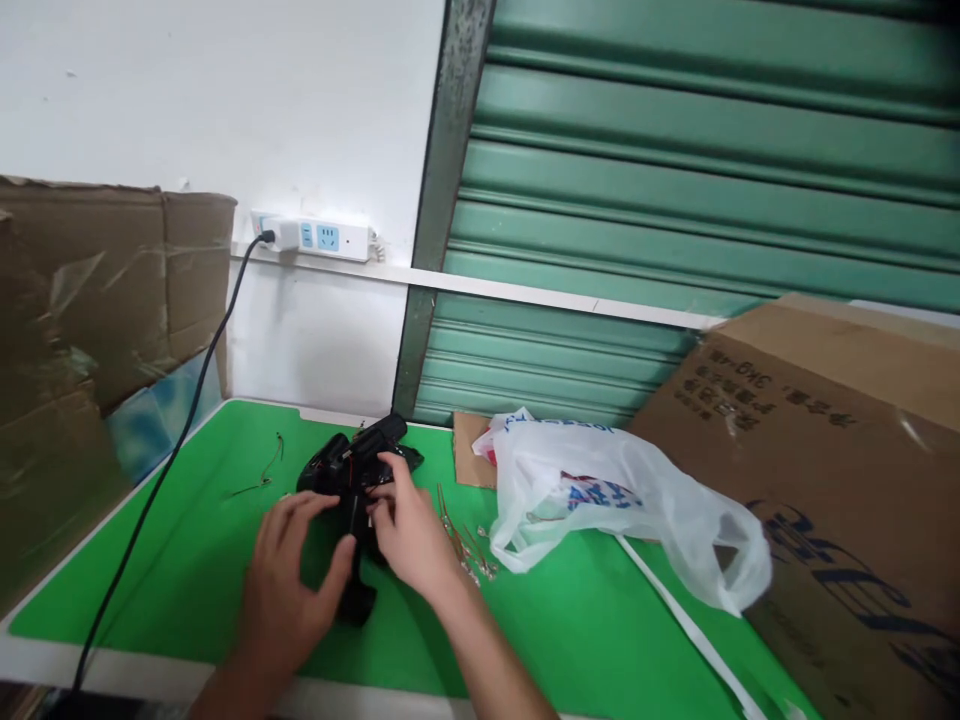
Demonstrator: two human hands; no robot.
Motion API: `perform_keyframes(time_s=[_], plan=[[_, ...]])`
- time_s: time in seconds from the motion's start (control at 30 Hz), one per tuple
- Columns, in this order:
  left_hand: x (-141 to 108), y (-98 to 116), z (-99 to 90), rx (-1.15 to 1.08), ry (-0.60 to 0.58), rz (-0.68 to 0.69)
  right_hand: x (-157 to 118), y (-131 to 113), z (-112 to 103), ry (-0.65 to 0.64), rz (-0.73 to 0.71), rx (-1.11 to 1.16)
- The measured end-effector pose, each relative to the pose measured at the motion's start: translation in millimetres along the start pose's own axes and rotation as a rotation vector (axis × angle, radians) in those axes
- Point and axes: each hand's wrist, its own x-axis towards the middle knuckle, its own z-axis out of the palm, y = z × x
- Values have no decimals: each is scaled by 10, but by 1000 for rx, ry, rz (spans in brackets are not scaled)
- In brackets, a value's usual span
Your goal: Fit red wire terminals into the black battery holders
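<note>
A pile of black plastic parts (360, 465) lies on the green tabletop, with a longer black piece (355, 598) reaching toward the front edge. My left hand (289, 565) is at the left side of this piece, thumb and fingers apart, their tips at or near it. From the right, my right hand (409, 525) reaches into the pile with curled fingers; what lies between its thumb and fingertips is too small to make out. Thin reddish wires show beside its fingers. Several loose wires with small ends (472, 550) lie just right of that hand.
A white plastic bag (592, 490) rests on a cardboard piece (469, 450) at right. Large cartons stand left (112, 300) and right (847, 470). A black cable (180, 430) hangs from a power strip (322, 238). One thin wire (266, 475) lies at left.
</note>
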Motion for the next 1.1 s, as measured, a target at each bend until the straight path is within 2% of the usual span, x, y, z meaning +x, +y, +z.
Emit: perform_keyframes(time_s=[0.1, 0.17, 0.3, 0.57, 0.73, 0.93, 1.1], plan=[[-299, 51, 114, -4, -72, -106, 88, 152, 53, 10, 14, 140], [-388, 24, 191, -26, -93, -168, 127, 217, 79, 16, -1, 174], [-374, -90, 242, -74, -151, -298, 131, 303, 92, 36, -38, 184], [-251, -264, 129, -254, -225, -434, 122, 415, 31, 36, -115, 71], [-251, -317, 41, -335, -142, -560, 124, 373, -74, -36, -125, 42], [-262, -287, -45, -469, -72, -684, 55, 341, -181, 14, -185, -103], [-241, -227, -109, -524, -57, -738, 30, 361, -163, -33, -205, -114]])
